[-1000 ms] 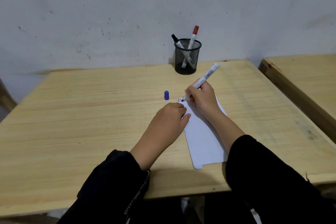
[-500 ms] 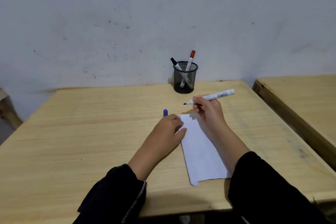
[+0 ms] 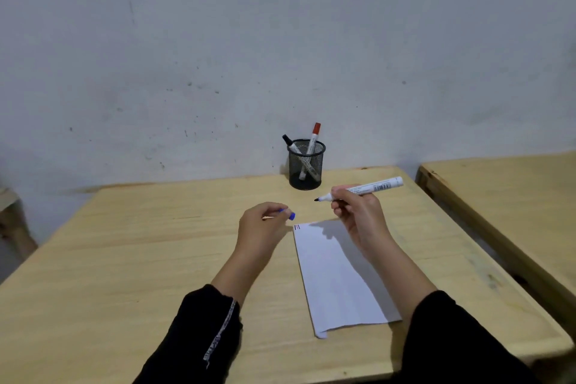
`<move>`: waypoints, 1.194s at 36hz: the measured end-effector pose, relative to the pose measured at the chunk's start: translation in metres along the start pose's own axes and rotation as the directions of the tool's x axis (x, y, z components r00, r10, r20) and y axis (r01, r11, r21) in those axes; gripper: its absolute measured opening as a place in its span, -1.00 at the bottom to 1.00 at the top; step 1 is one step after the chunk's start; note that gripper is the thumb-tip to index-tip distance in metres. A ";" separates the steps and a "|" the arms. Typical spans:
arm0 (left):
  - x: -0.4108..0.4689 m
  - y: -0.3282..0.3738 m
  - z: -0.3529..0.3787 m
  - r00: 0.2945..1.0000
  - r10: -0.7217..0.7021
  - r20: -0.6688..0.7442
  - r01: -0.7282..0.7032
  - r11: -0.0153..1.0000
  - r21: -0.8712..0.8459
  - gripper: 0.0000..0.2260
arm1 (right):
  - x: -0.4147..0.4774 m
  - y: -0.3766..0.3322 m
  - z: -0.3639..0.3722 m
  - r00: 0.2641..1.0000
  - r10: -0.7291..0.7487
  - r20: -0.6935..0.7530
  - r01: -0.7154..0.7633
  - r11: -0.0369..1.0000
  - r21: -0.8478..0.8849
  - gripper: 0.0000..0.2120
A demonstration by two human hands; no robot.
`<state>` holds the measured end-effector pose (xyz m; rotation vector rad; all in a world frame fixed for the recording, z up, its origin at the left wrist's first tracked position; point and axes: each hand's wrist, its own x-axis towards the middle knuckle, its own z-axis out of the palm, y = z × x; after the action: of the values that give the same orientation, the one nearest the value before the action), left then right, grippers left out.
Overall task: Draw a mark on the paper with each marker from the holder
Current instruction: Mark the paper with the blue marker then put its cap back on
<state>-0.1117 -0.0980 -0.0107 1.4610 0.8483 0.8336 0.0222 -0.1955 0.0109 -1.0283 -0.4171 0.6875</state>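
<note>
My right hand (image 3: pixel 358 212) holds an uncapped white marker (image 3: pixel 367 188) almost level above the table, tip pointing left. My left hand (image 3: pixel 263 224) pinches the small blue cap (image 3: pixel 289 214) just left of the marker tip. Below lies a white sheet of paper (image 3: pixel 336 277) with short coloured marks (image 3: pixel 297 227) at its top left corner. A black mesh holder (image 3: pixel 306 165) stands at the back near the wall and holds a red-capped marker (image 3: pixel 314 137) and a black-capped marker (image 3: pixel 290 143).
The wooden table (image 3: pixel 156 259) runs up to a grey wall. A second wooden table (image 3: pixel 505 193) stands to the right across a narrow gap. My dark sleeves cover the table's near edge.
My right hand lifted the marker off the paper's corner and tilted it level. My left hand left the paper and picked the blue cap up off the table. The view tilted upward.
</note>
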 end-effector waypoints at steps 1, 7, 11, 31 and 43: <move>-0.003 0.002 0.002 0.999 -0.027 0.030 0.029 0.996 -0.080 -0.96 | -0.001 0.001 0.001 1.000 -0.002 0.007 0.002 1.000 -0.003 -0.90; -0.012 0.012 0.005 0.991 -0.040 0.130 0.080 0.944 -0.320 -0.94 | -0.008 0.004 0.007 0.998 -0.016 0.058 0.017 1.000 -0.015 -0.87; -0.014 0.015 0.009 0.990 -0.030 0.141 0.085 0.911 -0.403 -0.93 | -0.011 0.004 0.009 0.997 -0.029 0.073 0.030 0.999 -0.014 -0.88; -0.011 0.034 0.013 0.952 0.140 0.272 -0.058 0.956 -0.289 -0.94 | -0.023 0.004 0.014 0.976 -0.100 0.195 0.056 0.974 0.222 -0.83; 0.028 0.075 0.004 0.974 0.181 0.140 -0.098 0.883 -0.460 -0.89 | 0.012 -0.052 -0.004 0.976 -0.117 0.185 0.102 0.991 0.091 -0.87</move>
<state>-0.0916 -0.0783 0.0644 1.1673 0.3783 0.9197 0.0500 -0.2074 0.0547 -0.8595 -0.6028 0.7001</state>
